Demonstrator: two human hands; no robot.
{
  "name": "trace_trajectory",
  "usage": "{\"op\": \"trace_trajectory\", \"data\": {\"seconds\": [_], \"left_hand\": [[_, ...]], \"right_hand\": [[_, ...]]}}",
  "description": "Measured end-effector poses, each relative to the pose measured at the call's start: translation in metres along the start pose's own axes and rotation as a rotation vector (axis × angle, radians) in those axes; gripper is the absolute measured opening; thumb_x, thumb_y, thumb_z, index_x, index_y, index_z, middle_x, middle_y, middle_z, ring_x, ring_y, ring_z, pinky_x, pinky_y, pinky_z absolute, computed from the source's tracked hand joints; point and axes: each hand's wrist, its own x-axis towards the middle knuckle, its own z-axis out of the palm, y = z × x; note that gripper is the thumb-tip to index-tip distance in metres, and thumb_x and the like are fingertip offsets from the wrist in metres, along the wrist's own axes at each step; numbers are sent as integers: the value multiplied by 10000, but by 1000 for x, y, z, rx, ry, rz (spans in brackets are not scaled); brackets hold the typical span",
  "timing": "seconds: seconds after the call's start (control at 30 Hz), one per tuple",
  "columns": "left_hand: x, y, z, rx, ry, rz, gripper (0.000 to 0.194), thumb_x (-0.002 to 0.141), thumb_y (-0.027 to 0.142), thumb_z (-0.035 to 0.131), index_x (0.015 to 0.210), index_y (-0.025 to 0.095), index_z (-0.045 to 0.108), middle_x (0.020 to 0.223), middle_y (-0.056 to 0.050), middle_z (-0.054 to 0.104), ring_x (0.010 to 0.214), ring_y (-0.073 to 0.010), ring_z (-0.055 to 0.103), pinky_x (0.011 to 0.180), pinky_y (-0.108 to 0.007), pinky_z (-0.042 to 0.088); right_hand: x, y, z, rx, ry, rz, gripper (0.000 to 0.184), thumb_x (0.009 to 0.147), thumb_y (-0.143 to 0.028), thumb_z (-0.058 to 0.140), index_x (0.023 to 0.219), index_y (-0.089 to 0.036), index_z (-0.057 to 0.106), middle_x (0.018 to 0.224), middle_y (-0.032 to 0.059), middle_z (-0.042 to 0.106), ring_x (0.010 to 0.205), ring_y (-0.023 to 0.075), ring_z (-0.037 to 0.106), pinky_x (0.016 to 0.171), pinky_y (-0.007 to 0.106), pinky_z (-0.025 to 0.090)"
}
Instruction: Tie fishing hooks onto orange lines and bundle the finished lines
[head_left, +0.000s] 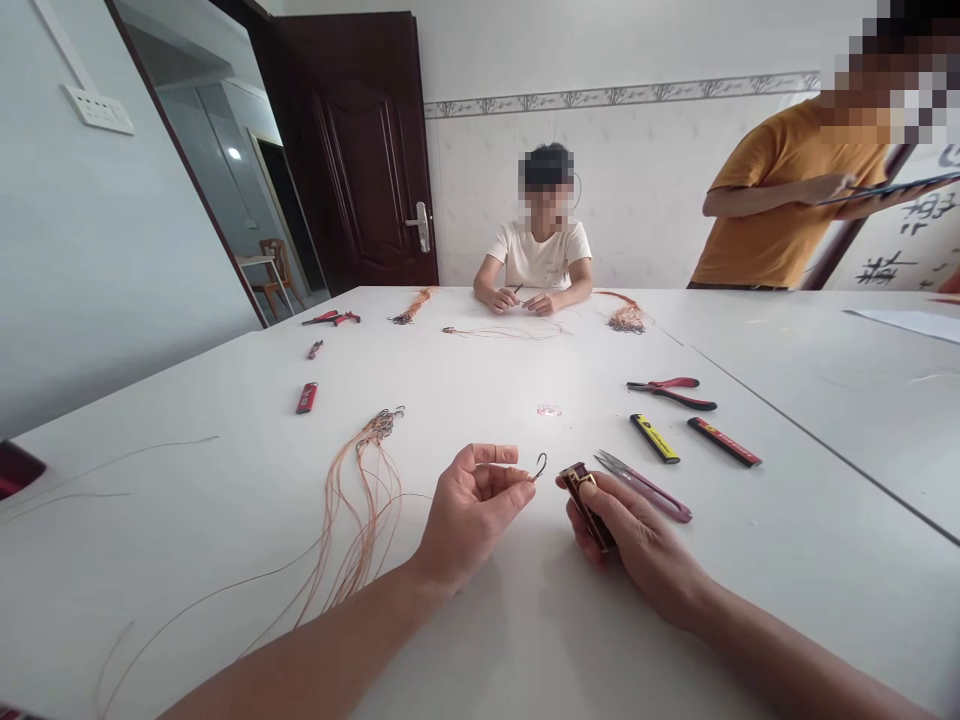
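Note:
Between thumb and fingers, my left hand (480, 495) pinches a dark fish hook (541, 465), its bend pointing up. A bandage-like wrap shows on one of that hand's fingers. My right hand (626, 520) grips a dark and gold lighter (590, 510), its top close to the hook but apart from it; no flame shows. Just beyond the right hand lie thread snips (646, 487) with their blades toward the left. A bundle of hooks (379, 428) with long orange lines (341, 510) rests on the table left of my left hand.
Red-handled pliers (675, 392), a yellow lighter-like case (655, 439) and a red one (724, 442) lie at right. A red lighter (307, 398) sits at left. Across the white table (465, 380), a seated person (547, 260) handles something small near more hook bundles (627, 318). Another person (780, 200) stands at right.

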Motion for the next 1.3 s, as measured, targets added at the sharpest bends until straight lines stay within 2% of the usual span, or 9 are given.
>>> {"op": "trace_trajectory", "data": {"seconds": [0.13, 0.2, 0.37, 0.57, 0.67, 0.97, 1.3], "left_hand": [[0, -1, 0, 3, -4, 17, 280, 688, 238, 648, 928, 204, 507, 758, 14, 628, 741, -97, 572, 697, -235, 444], [0, -2, 0, 11, -11, 23, 278, 692, 238, 645, 931, 204, 507, 753, 12, 629, 740, -100, 575, 702, -240, 446], [-1, -4, 1, 37, -37, 27, 273, 691, 233, 645, 927, 199, 511, 758, -5, 630, 740, -119, 584, 694, -260, 453], [-2, -5, 2, 46, -46, 21, 266, 692, 227, 644, 923, 202, 515, 746, -1, 623, 733, -117, 583, 689, -258, 455], [-3, -5, 2, 49, -55, 21, 264, 693, 229, 642, 922, 200, 514, 746, -4, 625, 726, -116, 580, 683, -257, 455], [-4, -6, 5, 53, -73, 28, 232, 694, 214, 640, 886, 196, 511, 727, 2, 617, 699, -104, 568, 672, -250, 454], [-4, -6, 5, 31, -94, 56, 212, 690, 197, 636, 863, 190, 515, 717, -6, 617, 689, -113, 567, 664, -252, 452]], "right_hand": [[0, 1, 1, 123, -104, -9, 182, 854, -325, 363, 792, -175, 444, 684, -4, 516, 572, 105, 462, 590, 250, 372], [1, 1, 2, 134, -116, 2, 179, 852, -314, 364, 783, -172, 448, 670, -11, 493, 540, 93, 429, 542, 235, 350], [3, 5, 8, 64, -41, 1, 425, 872, -459, 263, 681, -147, 478, 553, -17, 425, 479, 77, 350, 466, 217, 268], [5, 7, 10, -41, 54, 19, 545, 846, -549, 236, 549, -145, 447, 457, -21, 383, 434, 73, 320, 444, 218, 240], [6, 4, 10, -72, 94, 38, 532, 845, -525, 247, 523, -148, 440, 437, -20, 382, 424, 75, 322, 439, 219, 243], [8, -3, 11, -152, 97, 70, 449, 846, -385, 249, 479, -162, 384, 421, -31, 356, 417, 78, 297, 422, 211, 237], [7, -2, 11, -136, 87, 52, 459, 851, -369, 219, 477, -169, 396, 407, -23, 369, 416, 90, 319, 416, 213, 251]]}}
